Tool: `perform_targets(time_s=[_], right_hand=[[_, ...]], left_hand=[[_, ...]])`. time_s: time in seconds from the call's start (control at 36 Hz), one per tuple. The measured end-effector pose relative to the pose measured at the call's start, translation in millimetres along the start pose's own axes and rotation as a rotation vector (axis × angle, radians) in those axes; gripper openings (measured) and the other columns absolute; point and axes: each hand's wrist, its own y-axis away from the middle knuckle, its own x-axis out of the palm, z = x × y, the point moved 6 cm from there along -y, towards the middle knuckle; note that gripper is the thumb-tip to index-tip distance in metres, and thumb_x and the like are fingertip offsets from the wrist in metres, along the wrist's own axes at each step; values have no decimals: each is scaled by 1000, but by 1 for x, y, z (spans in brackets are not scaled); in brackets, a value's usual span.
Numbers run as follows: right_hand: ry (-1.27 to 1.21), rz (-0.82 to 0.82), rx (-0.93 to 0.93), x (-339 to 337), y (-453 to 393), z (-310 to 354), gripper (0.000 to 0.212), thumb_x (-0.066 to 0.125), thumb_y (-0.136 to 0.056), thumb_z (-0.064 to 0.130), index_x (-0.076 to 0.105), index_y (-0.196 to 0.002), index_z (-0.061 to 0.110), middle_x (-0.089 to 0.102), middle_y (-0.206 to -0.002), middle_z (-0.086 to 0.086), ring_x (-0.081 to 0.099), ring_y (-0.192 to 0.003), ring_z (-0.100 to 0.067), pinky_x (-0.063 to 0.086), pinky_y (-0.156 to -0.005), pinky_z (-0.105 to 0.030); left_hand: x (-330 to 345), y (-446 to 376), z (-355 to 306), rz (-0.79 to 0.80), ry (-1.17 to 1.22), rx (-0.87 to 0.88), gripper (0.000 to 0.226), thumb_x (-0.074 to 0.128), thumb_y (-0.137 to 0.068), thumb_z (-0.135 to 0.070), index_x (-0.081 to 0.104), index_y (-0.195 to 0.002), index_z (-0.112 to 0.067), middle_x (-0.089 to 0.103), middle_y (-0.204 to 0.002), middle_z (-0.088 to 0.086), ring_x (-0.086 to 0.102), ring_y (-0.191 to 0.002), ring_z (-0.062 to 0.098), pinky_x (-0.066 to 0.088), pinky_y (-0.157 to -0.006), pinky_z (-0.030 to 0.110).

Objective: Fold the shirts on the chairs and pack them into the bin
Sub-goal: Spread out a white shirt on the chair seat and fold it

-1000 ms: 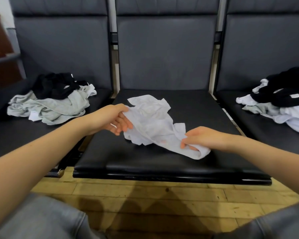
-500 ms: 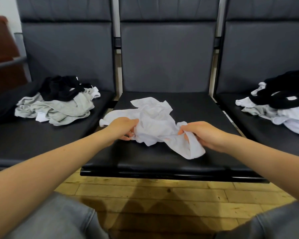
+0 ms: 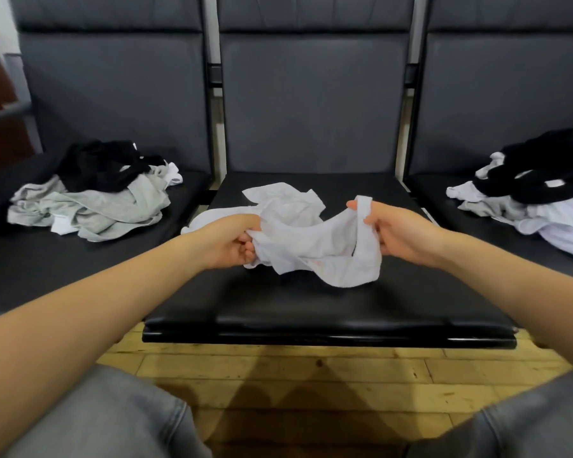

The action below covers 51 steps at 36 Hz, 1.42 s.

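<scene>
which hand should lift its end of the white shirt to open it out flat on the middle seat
Right, probably. The right hand already pinches a strap-like edge of the white shirt clear of the middle seat, while the left hand grips a bunched wad low down.

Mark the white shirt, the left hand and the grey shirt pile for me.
white shirt (image 3: 298, 239), head view, crumpled middle.
left hand (image 3: 232, 241), head view, back of hand.
grey shirt pile (image 3: 106, 209), head view, top fold.

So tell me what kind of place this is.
Probably a waiting area or hall: a row of joined dark padded chairs stands on a worn wooden plank floor, with a white shirt crumpled on the middle seat.
</scene>
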Motion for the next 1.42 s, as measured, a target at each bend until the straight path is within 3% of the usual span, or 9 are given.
perform_targets(time_s=[0.25, 0.33, 0.47, 0.69, 0.83, 1.0, 1.14, 1.25, 1.42], right_hand=[[164, 66, -18, -14, 4, 7, 37, 45, -87, -11, 65, -116, -1, 71, -111, -14, 69, -103, -23, 57, -76, -26], [224, -127, -34, -35, 2, 5, 16, 58, -91, 2, 71, -101, 2, 74, -97, -9, 72, -92, -20, 57, -71, -25], [323, -310, 68, -53, 3, -9, 22, 58, -96, 25, 68, -85, 8, 63, -75, -7, 57, -62, -15, 50, -57, -24], [-68, -297, 142, -37, 2, -21, 21, 54, -99, 27, 62, -108, 11, 70, -105, -8, 68, -97, -20, 55, -78, -35], [-392, -362, 160, -23, 3, -13, 23, 60, -96, 27, 57, -114, 13, 68, -106, -8, 69, -90, -20, 59, -58, -32], [-719, -154, 35, -13, 2, 13, 9, 60, -94, 19, 60, -92, 10, 67, -84, -1, 70, -78, -16, 58, -73, -29], [-698, 12, -171, -14, 9, 45, 39, 58, -80, 5, 59, -119, 5, 66, -99, -6, 66, -100, -20, 54, -90, -34], [-425, -55, -212, -10, 7, 45, 34, 46, -91, -8, 56, -122, 2, 66, -106, -7, 65, -100, -18, 54, -90, -33], [287, -403, -224, -10, 5, 17, 20, 48, -97, 8, 68, -98, 7, 70, -89, -7, 65, -75, -17, 54, -61, -25]], left_hand=[[-9, 3, -34, -198, -515, 270, 30, 38, -94, -13, 64, -84, -1, 63, -68, 10, 62, -63, 23, 55, -86, 41], [-12, 8, -40, -300, -855, 369, 45, 32, -100, -24, 67, -89, 2, 71, -86, 14, 66, -84, 32, 53, -88, 42], [-14, 18, -49, -421, -1178, 553, 61, 29, -102, -30, 69, -63, -6, 68, -62, 1, 60, -67, 20, 44, -72, 30], [-7, 5, -36, -153, -233, 358, 34, 38, -96, -22, 69, -103, -8, 73, -101, 12, 69, -98, 24, 55, -90, 37], [-1, 7, -34, -74, 90, 373, 25, 38, -93, -14, 48, -70, -16, 48, -68, 1, 46, -64, 15, 40, -65, 24], [-2, 7, -42, -128, 38, 237, 24, 28, -84, -9, 20, -64, -19, 26, -61, -1, 26, -49, 12, 29, -48, 22], [-6, 8, -55, 9, -22, 179, 29, 31, -82, 11, 51, -101, 0, 57, -89, 7, 46, -71, 14, 44, -67, 24], [-14, 9, -65, -114, -219, 362, 20, 51, -87, 7, 65, -100, 8, 62, -100, 14, 61, -96, 20, 49, -91, 35], [-16, 25, -63, -371, -609, 560, 38, 51, -95, -19, 66, -62, -5, 61, -64, 7, 61, -59, 15, 56, -63, 29]])
